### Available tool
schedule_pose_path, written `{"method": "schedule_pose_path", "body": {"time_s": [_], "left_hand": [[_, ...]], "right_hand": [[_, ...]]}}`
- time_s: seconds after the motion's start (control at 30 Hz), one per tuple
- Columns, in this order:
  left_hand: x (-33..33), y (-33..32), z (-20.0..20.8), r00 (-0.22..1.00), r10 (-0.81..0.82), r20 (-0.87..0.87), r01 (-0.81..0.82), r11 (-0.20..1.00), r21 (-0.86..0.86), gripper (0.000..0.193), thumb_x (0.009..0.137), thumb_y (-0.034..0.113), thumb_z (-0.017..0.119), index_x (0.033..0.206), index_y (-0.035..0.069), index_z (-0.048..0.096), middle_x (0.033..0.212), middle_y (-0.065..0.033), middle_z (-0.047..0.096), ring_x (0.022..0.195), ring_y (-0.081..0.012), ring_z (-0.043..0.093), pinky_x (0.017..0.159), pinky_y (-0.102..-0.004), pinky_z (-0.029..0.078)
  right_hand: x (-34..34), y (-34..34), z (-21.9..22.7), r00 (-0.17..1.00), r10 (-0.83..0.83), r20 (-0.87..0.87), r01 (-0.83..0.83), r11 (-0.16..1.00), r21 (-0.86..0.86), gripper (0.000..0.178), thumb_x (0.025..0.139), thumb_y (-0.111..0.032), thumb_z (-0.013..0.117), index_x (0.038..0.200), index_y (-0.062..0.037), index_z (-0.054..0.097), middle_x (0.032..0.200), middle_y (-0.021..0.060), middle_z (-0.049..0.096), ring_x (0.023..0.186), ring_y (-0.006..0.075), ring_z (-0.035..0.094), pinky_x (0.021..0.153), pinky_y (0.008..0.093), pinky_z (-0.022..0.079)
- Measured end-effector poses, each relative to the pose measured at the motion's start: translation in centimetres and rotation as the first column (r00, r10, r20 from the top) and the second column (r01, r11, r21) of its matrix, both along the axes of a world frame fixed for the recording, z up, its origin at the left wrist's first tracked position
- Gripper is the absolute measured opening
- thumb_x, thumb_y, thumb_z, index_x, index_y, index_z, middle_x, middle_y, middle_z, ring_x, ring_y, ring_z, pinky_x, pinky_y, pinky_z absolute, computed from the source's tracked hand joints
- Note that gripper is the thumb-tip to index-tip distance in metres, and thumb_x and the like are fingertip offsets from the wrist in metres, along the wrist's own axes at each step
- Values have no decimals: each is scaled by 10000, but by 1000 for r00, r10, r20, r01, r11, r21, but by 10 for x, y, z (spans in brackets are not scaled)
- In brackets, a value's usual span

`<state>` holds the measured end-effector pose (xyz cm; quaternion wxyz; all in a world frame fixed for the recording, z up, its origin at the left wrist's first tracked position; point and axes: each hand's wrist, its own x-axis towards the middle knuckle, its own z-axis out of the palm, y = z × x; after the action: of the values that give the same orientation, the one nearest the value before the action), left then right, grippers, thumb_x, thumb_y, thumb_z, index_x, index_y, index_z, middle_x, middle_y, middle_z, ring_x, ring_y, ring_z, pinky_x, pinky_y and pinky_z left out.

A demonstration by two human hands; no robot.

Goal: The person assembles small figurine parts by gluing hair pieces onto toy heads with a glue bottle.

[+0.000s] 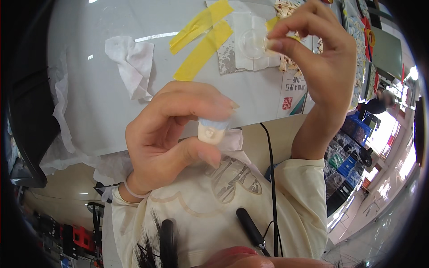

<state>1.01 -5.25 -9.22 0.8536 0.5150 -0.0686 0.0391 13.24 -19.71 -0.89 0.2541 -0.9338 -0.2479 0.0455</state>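
The person's left hand is curled nearly closed, its thumb below and its fingers above a small cream piece, which it grips between them; the upper part of this piece is pale blue, and a small round mark shows on its near face. The piece is held up in front of the shirt, near the front edge of the table. A thin band encircles the left wrist. The right hand is raised over the far right part of the table, thumb and forefinger drawn together in a pinch beside a clear round dish; because the fingertips are small and slightly blurred in this view, it cannot be told whether they have hold of anything or touch the rim. The dish rests on white paper, which lies over a grey speckled sheet. Beyond and partly behind the right hand lies a heap of small cream pieces. Two strips of yellow tape lie obliquely to the left of the dish, and a crumpled white cloth lies farther left, well apart from the dish. A black cable runs down past the table's front edge, between the two arms. At the far right, in the background, a co-worker in dark clothing appears near blue crates.
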Motion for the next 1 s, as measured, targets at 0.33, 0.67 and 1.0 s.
{"method": "schedule_pose_path", "body": {"time_s": [0.33, 0.67, 1.0], "left_hand": [[-5, -14, 10, 994, -26, -105, 17, 996, -84, 449, 645, 284, 719, 930, 19, 496, 966, -150, 508, 780, -200, 573, 605, -227, 483], [-8, -22, 10, 996, -33, -79, 21, 990, -141, 476, 657, 328, 709, 949, 32, 476, 975, -146, 505, 826, -200, 562, 679, -257, 476], [-19, -22, 10, 999, -22, -38, 17, 991, -132, 436, 660, 265, 721, 925, 31, 465, 966, -131, 491, 852, -204, 551, 754, -285, 452]], "right_hand": [[-3, -7, 3, 976, -181, -121, 189, 981, 52, 134, 503, 27, 671, 610, -18, 606, 593, 33, 497, 576, 123, 421, 531, 238, 327], [-55, -33, -9, 998, 27, -63, 20, 772, 636, 195, 516, -60, 716, 645, -16, 575, 680, 32, 453, 649, 135, 405, 592, 243, 316], [-90, -17, -37, 952, 167, -258, 124, 560, 819, 281, 521, -228, 781, 625, -62, 580, 703, 21, 400, 657, 138, 374, 601, 252, 291]]}}
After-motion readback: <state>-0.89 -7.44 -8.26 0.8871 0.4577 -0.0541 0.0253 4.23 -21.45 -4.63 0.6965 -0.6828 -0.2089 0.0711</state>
